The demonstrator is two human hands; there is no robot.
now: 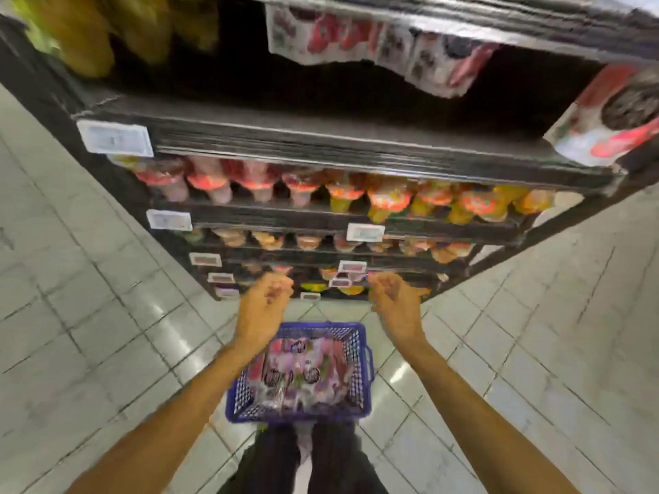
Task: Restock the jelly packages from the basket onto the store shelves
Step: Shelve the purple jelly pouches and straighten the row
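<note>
Pale grey floor tiles (107, 315) lie open to the left of the left hand (265, 304) and to the right of the right hand (396, 304). Both hands are raised and apart, fingers loosely curled, gripping nothing. Beyond the fingertips stands one black metal shelf unit (321, 140), its lower edges close. Below and between the hands sits one blue plastic mesh basket (321, 326), heaped with pink-and-white jelly packages (303, 369) too blurred to count. Red-and-white pouches (356, 41) hang high above.

Pale shiny floor tiles (107, 315) lie left of the left hand (265, 301) and right of the right hand (396, 303)
</note>
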